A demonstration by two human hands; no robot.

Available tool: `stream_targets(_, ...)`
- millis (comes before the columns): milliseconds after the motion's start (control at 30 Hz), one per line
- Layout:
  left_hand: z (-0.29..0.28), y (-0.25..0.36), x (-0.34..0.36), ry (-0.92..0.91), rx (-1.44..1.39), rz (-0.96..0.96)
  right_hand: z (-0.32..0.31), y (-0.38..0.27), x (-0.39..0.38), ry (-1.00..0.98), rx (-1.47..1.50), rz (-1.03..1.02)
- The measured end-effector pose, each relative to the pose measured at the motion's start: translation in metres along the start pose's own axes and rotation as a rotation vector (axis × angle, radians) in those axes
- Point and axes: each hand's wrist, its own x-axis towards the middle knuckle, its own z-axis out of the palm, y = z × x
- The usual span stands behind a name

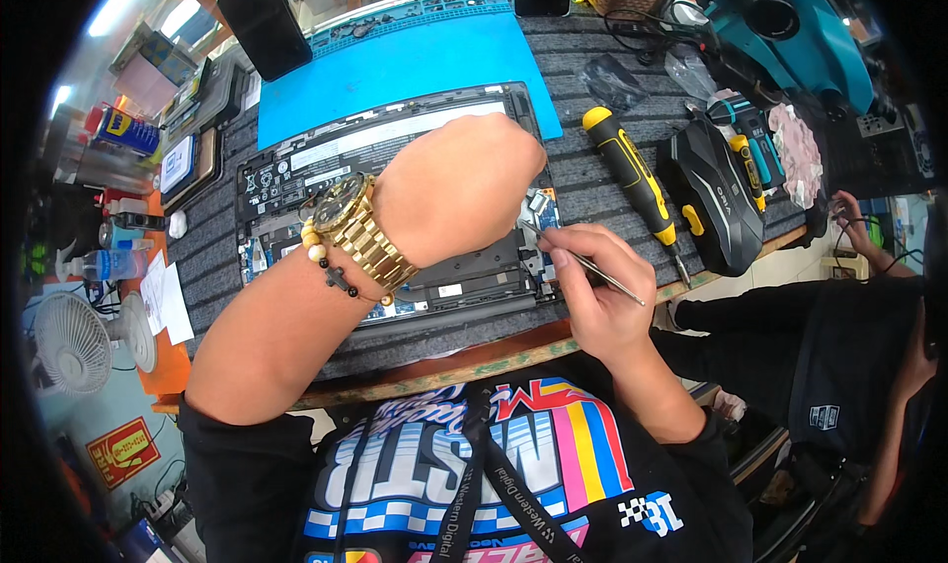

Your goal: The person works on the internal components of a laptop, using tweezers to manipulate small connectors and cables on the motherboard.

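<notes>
An opened laptop (296, 173) lies bottom-up on a grey ribbed mat (583, 183), its battery and circuit boards exposed. My left hand (459, 183) reaches over the laptop's right part with its fingers curled down onto the inside; the fingertips are hidden. A gold watch (357, 229) and a bead bracelet sit on that wrist. My right hand (592, 291) pinches thin metal tweezers (583, 262), whose tip points at the small board near the laptop's right edge.
A yellow-and-black screwdriver (632, 178) lies right of the laptop, beside a black tool case (711, 202). A blue work mat (415, 64) lies behind. A white fan (74, 341) stands at left. Another person sits at right, hand (857, 229) near cables.
</notes>
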Motion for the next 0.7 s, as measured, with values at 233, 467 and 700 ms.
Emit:
stream_targets(233, -0.008, -0.003, -0.005, 0.059, -0.018, -0.004, 0.004, 0.002, 0.003, -0.004, -0.040, -0.089)
stream_targets(467, -0.022, -0.007, -0.005, 0.037, -0.021, -0.059, 0.001, 0.002, 0.001, -0.049, -0.056, -0.069)
stream_targets(700, -0.025, -0.013, -0.001, -0.105, 0.010, -0.180, 0.003, 0.003, -0.001, -0.016, -0.014, -0.018)
